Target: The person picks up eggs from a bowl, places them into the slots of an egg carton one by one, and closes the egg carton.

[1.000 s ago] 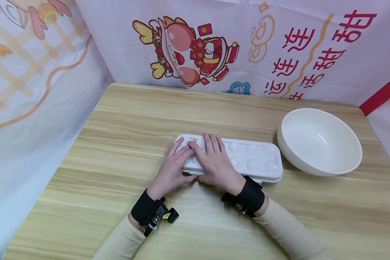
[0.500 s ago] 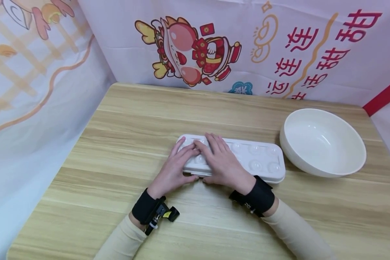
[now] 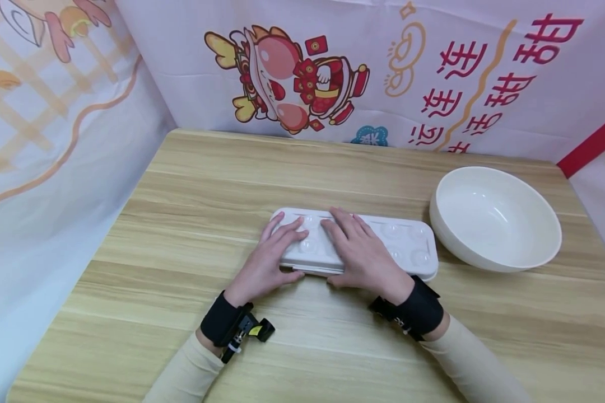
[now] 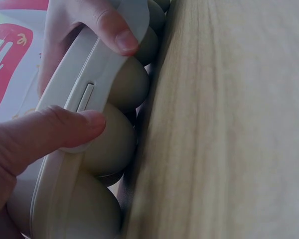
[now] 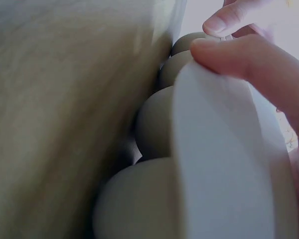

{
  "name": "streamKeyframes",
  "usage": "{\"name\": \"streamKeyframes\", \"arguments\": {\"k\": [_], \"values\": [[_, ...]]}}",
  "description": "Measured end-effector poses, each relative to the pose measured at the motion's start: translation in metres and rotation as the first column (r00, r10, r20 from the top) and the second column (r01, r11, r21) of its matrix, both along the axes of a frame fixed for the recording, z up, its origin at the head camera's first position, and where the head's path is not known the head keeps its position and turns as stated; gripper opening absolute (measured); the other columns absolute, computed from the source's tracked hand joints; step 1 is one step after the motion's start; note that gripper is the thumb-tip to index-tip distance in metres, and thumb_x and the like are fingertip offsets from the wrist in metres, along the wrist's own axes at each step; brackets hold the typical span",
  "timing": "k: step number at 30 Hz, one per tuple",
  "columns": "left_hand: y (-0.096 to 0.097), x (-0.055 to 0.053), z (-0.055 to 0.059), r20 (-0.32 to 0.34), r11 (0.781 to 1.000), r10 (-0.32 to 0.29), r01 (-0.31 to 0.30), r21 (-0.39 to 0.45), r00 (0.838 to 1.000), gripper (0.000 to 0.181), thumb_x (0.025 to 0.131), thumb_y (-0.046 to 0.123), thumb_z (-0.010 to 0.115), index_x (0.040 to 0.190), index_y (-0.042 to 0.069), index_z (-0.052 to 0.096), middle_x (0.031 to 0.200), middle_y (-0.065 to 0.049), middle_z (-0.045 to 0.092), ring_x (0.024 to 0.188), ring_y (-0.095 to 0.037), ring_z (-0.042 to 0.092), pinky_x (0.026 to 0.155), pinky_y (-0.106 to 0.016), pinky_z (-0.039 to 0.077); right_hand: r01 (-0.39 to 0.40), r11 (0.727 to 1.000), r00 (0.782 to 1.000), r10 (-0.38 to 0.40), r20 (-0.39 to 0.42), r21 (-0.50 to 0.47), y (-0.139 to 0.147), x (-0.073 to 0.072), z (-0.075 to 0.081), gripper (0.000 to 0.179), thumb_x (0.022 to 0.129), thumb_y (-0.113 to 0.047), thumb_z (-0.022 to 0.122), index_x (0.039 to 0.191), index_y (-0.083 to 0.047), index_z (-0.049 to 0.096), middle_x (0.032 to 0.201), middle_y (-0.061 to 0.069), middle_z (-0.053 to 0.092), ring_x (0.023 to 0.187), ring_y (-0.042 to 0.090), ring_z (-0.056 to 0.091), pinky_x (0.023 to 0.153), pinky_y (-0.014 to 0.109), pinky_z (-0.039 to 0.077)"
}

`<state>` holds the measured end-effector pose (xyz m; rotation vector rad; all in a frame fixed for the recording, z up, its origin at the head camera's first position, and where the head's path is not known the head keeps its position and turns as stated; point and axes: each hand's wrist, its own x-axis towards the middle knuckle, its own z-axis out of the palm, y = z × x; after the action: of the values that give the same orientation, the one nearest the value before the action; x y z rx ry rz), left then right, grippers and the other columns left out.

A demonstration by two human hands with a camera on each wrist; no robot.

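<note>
A long white egg box (image 3: 312, 260) lies closed on the table, its lid dotted with round bumps. My left hand (image 3: 267, 257) grips the box's left end, fingers spread over the lid and thumb at the front edge. To its right, my right hand (image 3: 365, 254) holds the box near the middle, fingertips on the lid and thumb low at the front. In the left wrist view, the left thumb (image 4: 65, 129) presses beside a small slotted tab (image 4: 85, 97). Rounded cups (image 4: 112, 142) bulge below the rim. The right thumb (image 5: 229, 55) touches the rim's edge in the right wrist view.
A large white bowl (image 3: 494, 224) stands just right of the egg box, near the table's right edge. Behind the wooden table (image 3: 222, 173) hangs a printed white cloth (image 3: 181, 50). Another patterned cloth (image 3: 45, 184) drapes along the left side.
My right hand has slid to the right along the egg box, away from the left hand. The left hand stays at the left end; the box has hardly moved.
</note>
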<state>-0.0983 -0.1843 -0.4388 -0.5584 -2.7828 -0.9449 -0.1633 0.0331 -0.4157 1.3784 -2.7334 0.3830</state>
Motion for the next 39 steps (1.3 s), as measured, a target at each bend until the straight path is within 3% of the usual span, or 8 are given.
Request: {"name": "streamKeyframes", "arguments": {"k": [16, 24, 31, 39], "values": [[0.0, -0.001, 0.0, 0.012, 1.0, -0.005, 0.004, 0.009, 1.0, 0.073, 0.063, 0.018, 0.082, 0.127, 0.013, 0.049, 0.148, -0.005, 0.035, 0.14, -0.027, 0.008, 0.109, -0.052, 0.025, -0.049, 0.999, 0.997, 0.049, 0.067, 0.0, 0.024, -0.004, 0.007, 0.092, 0.058, -0.04, 0.079, 0.135, -0.013, 0.038, 0.149, 0.015, 0.028, 0.136, 0.026, 0.023, 0.112, 0.05, 0.022], [-0.001, -0.002, -0.001, 0.016, 1.0, -0.004, 0.004, 0.02, 1.0, 0.072, 0.063, 0.018, 0.082, 0.128, 0.013, 0.049, 0.148, -0.006, 0.035, 0.14, -0.027, 0.008, 0.108, -0.054, 0.026, -0.064, 0.998, 0.992, 0.061, 0.115, 0.026, 0.042, -0.003, 0.014, 0.089, 0.057, -0.028, 0.082, 0.133, -0.011, 0.04, 0.146, 0.016, 0.032, 0.134, 0.03, 0.027, 0.108, 0.05, 0.03], [-0.002, -0.001, -0.001, 0.006, 1.0, -0.003, 0.002, 0.027, 1.0, 0.072, 0.063, 0.018, 0.082, 0.127, 0.013, 0.049, 0.147, -0.007, 0.036, 0.139, -0.028, 0.009, 0.109, -0.054, 0.025, -0.063, 0.997, 0.992, 0.058, 0.116, 0.035, 0.048, -0.002, 0.015, 0.086, 0.059, -0.026, 0.082, 0.133, -0.011, 0.041, 0.145, 0.015, 0.035, 0.133, 0.031, 0.028, 0.108, 0.05, 0.03], [-0.001, -0.001, 0.0, 0.007, 1.0, -0.002, 0.002, 0.027, 1.0, 0.073, 0.062, 0.018, 0.082, 0.127, 0.013, 0.05, 0.147, -0.006, 0.035, 0.14, -0.027, 0.009, 0.109, -0.054, 0.026, -0.025, 0.999, 0.997, 0.022, 0.076, 0.042, 0.054, 0.002, 0.015, 0.083, 0.059, -0.027, 0.083, 0.131, -0.017, 0.044, 0.141, 0.019, 0.035, 0.124, 0.035, 0.037, 0.097, 0.053, 0.041]]}}
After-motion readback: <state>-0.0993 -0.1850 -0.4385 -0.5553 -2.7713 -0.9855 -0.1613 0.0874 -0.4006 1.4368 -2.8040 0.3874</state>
